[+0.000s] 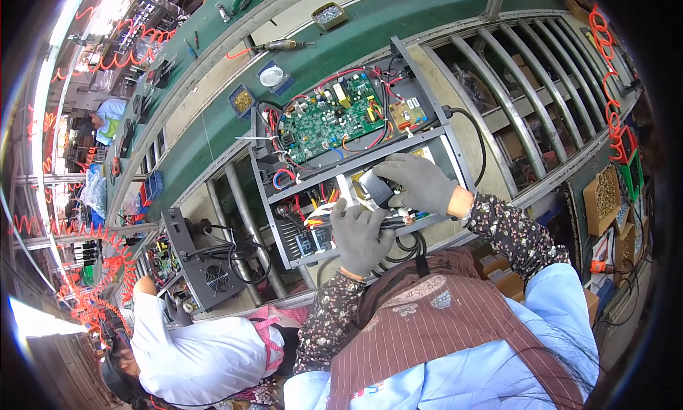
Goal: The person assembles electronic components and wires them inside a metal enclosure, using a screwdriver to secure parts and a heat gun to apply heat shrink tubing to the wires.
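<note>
An open dark grey metal chassis (267, 169) lies before me, with a green circuit board (313, 129) in its far half. Over its near half, my right hand (421, 184) in a grey glove grips a dark block-shaped part (377, 188) with a pale side. My left hand (361, 238), gloved too, has its fingers curled over a bundle of wires (324, 214) near the chassis's front edge. The palm hides part of the bundle. Black cables (413, 248) hang out just in front of the chassis.
Bare metal rollers (523, 118) run to the right. Behind the chassis are a tray of brass screws (243, 100), a small dish (272, 77) and a power screwdriver (284, 45). At left, a co-worker (206, 349) sits by another chassis (213, 267). A screw box (603, 196) stands at right.
</note>
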`<move>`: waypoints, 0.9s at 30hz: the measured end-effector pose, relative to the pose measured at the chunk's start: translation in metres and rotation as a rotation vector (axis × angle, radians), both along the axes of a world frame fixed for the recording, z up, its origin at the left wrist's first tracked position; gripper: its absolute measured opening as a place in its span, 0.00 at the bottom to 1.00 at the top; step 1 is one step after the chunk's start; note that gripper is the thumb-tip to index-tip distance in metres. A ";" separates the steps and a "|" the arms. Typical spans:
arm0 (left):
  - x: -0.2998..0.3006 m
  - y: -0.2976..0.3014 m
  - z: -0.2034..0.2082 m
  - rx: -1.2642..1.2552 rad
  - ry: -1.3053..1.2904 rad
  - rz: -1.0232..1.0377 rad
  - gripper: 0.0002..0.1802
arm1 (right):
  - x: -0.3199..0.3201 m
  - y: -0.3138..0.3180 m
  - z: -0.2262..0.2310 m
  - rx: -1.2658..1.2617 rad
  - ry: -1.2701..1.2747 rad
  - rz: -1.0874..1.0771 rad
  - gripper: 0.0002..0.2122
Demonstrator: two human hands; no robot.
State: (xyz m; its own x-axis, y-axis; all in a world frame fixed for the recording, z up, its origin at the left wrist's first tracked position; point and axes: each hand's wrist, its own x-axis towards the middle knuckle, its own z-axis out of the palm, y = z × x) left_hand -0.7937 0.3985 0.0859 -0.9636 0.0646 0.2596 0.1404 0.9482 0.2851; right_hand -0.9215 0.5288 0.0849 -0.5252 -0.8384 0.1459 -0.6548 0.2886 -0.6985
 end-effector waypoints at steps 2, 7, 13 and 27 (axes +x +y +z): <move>0.001 0.000 0.000 0.050 0.054 -0.007 0.14 | -0.001 0.000 -0.002 -0.020 0.003 0.002 0.25; 0.006 0.001 0.001 0.083 0.033 -0.037 0.14 | 0.001 0.000 -0.002 0.070 0.038 0.027 0.26; 0.004 -0.001 0.004 0.177 0.003 0.024 0.13 | 0.008 0.001 0.009 0.161 0.133 -0.009 0.26; -0.012 -0.004 0.018 0.314 -0.173 0.219 0.10 | 0.010 -0.004 0.013 0.148 0.281 -0.049 0.21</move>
